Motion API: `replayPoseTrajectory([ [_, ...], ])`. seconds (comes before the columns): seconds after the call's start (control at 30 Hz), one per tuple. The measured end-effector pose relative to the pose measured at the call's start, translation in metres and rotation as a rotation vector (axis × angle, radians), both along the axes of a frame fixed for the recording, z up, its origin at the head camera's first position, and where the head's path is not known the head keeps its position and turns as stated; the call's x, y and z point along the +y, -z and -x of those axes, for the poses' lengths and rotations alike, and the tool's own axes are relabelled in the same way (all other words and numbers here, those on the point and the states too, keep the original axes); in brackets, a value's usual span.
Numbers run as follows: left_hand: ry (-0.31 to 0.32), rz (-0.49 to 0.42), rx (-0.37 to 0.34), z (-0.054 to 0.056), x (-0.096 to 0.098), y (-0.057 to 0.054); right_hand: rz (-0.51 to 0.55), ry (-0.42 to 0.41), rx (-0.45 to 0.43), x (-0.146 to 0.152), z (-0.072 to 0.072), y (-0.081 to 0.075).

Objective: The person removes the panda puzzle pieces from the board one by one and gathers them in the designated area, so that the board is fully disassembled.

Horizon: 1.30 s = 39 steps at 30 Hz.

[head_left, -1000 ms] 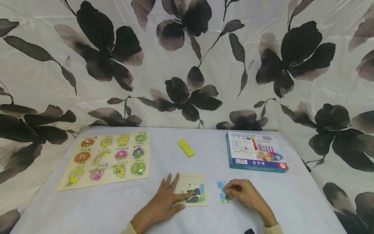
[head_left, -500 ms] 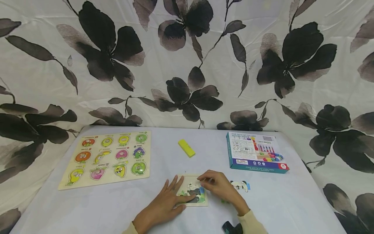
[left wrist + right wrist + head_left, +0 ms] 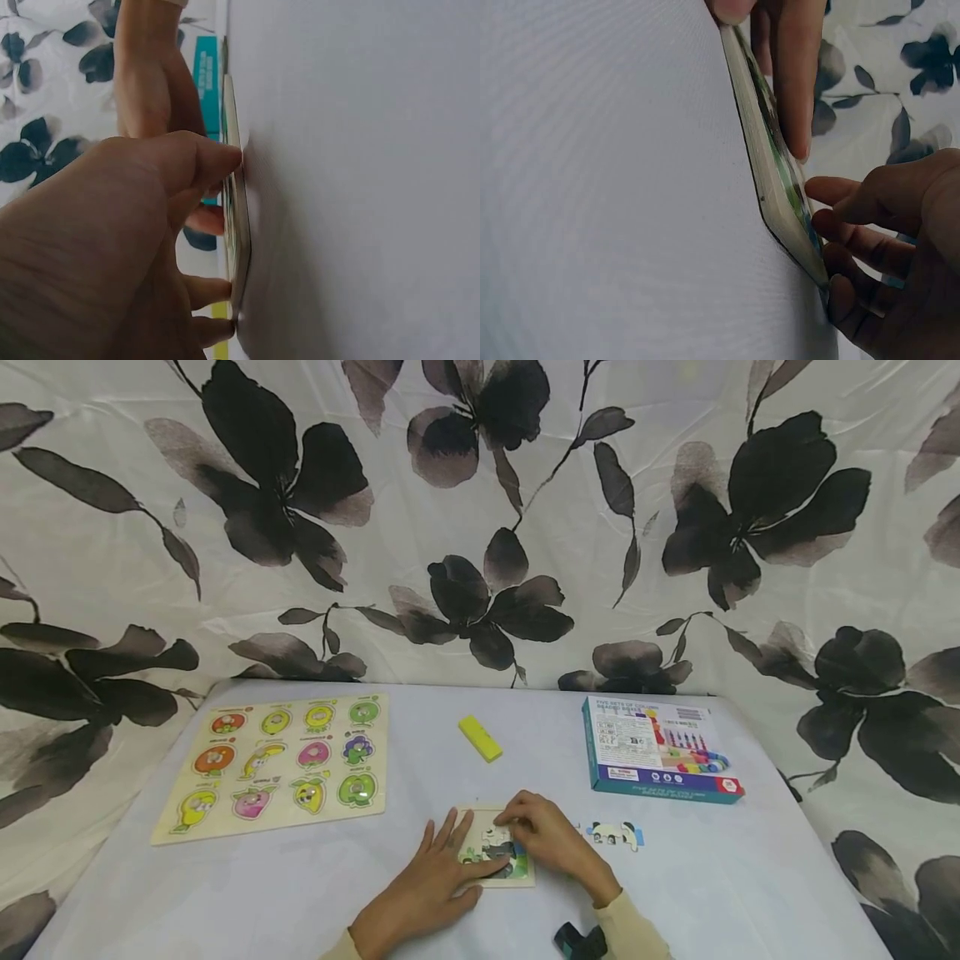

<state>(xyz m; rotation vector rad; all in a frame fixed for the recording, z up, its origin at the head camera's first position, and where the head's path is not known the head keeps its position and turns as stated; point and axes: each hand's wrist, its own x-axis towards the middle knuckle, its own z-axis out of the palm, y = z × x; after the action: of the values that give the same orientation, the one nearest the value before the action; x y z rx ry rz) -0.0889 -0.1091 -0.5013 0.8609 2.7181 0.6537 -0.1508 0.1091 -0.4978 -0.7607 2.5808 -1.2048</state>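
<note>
Steadying panda puzzle (image 3: 491, 842) on near side of counter (image 3: 285, 885) with left fingers (image 3: 482, 868) wide, right fingers (image 3: 513, 810) narrow over its far side, can't tell if holding; could knock it askew by pressing crookedly

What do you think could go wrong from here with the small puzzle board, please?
The left hand reaches across the puzzle board, so a shift of its fingers might disturb the pieces underneath. The right hand covers the board's upper right part, so a misaligned piece there could go unnoticed. The loose panda piece lies near the right wrist and might be knocked as that hand withdraws.
</note>
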Motion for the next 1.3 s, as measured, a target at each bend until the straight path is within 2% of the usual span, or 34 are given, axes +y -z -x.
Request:
replayPoseTrajectory([
  [0.13, -0.017, 0.034, -0.003, -0.001, 0.007, 0.0, 0.004, -0.002, -0.01, 0.0, 0.0, -0.001],
  [0.4, -0.042, 0.087, 0.036, -0.003, 0.014, 0.0, 0.005, 0.006, -0.032, -0.001, 0.0, -0.002],
  [1.17, -0.03, 0.077, 0.04, -0.003, 0.014, 0.0, 0.038, 0.019, -0.061, 0.001, -0.001, -0.003],
  [1.3, -0.029, 0.077, 0.032, -0.004, 0.014, -0.001, 0.042, 0.008, -0.094, 0.004, -0.001, -0.002],
])
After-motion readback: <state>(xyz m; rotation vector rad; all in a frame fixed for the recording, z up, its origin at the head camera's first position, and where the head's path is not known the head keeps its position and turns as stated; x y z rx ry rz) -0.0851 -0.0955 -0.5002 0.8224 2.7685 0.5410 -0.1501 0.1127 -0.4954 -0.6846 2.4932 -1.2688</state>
